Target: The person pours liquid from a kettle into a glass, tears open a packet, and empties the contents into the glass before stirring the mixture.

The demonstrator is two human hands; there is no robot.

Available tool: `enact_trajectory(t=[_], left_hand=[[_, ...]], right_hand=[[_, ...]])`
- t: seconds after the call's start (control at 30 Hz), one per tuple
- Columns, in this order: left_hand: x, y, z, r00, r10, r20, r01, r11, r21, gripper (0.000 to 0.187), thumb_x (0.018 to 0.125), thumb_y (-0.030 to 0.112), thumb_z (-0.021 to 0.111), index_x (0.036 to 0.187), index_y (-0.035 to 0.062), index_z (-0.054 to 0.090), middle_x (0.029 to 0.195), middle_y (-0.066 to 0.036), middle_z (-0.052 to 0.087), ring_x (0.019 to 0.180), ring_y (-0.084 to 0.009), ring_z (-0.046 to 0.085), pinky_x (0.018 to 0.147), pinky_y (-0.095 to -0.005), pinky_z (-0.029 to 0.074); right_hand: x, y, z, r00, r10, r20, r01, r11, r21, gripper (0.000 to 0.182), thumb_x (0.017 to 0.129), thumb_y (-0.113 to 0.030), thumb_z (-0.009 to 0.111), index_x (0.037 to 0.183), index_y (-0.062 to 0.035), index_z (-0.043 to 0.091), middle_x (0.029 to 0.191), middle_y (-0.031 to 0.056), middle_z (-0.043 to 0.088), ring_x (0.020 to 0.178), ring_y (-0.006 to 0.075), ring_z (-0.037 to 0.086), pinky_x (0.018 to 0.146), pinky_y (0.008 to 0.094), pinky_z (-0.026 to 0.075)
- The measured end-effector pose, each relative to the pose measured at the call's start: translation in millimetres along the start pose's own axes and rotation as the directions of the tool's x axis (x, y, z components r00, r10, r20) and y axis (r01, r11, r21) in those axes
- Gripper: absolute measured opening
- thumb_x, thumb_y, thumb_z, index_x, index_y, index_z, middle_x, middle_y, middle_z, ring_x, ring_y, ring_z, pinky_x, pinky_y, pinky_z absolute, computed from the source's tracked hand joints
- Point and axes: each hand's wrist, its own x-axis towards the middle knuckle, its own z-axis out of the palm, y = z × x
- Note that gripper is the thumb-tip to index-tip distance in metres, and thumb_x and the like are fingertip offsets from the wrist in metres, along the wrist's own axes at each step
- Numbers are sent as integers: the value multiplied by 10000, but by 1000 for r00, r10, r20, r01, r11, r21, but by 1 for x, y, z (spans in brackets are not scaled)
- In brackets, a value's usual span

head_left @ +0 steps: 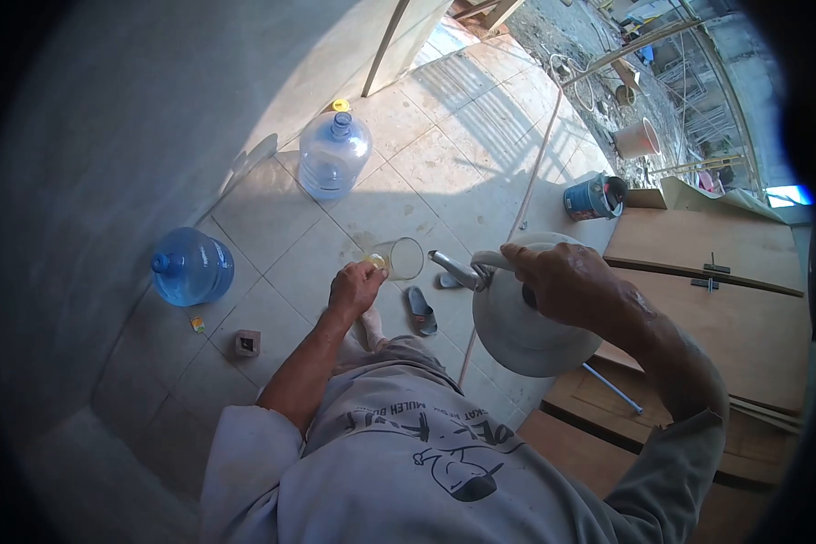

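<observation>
My right hand (562,283) is wrapped round the top handle of a large metal kettle (530,340). The kettle's spout (453,267) points left, its tip close to the mouth of a clear drinking glass (402,259). My left hand (357,288) grips that glass near its base, with the glass tilted on its side and its open end facing the spout. Something yellowish shows at the bottom of the glass. Both are held in front of my body, over the tiled floor (290,240).
A clear water jug (331,172) and a blue water jug (195,267) stand by the wall on the left. Dark sandals (420,311) lie on the floor near my feet. At right are a paint bucket (589,199) and wooden cabinet panels (698,238). A small block (246,343) sits at left.
</observation>
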Motion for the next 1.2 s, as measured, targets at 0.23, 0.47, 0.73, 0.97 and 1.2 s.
enact_trajectory(t=[0.23,0.47,0.73,0.97,1.2], left_hand=[[26,28,0,991,134,6,-134,991,-7,379,848,395,631,871,20,686,909,-230,646,891,-369,633,802,-456,490],[59,63,11,983,149,109,-151,988,19,395,852,413,626,885,25,692,916,-224,650,900,-366,637,809,-456,490],[133,113,32,970,119,214,-114,993,-34,412,854,437,612,871,33,691,843,-183,674,839,-353,655,771,-446,497],[257,186,86,960,183,211,-190,982,11,387,857,407,612,832,26,674,808,-182,659,790,-327,638,726,-434,484],[386,290,130,957,239,162,-237,971,-28,400,869,399,613,817,4,651,804,-190,640,798,-341,608,727,-435,465]], right_hand=[[-5,-1,-20,994,80,69,-80,997,-8,340,908,-106,529,1236,-43,591,812,209,675,748,334,682,715,449,519],[3,36,-32,989,131,64,-132,991,10,346,883,-81,548,1224,-47,596,820,186,681,772,340,680,721,445,522],[9,133,-30,969,237,-76,-201,926,320,285,932,-133,538,1185,-32,624,929,215,683,838,365,676,766,444,516],[40,279,-24,948,280,-150,-160,829,535,298,944,-143,526,1207,-32,612,965,224,679,865,372,671,795,431,513],[77,419,-33,928,372,-20,-254,672,695,286,936,-177,557,1187,-64,633,914,235,681,836,369,680,775,434,512]])
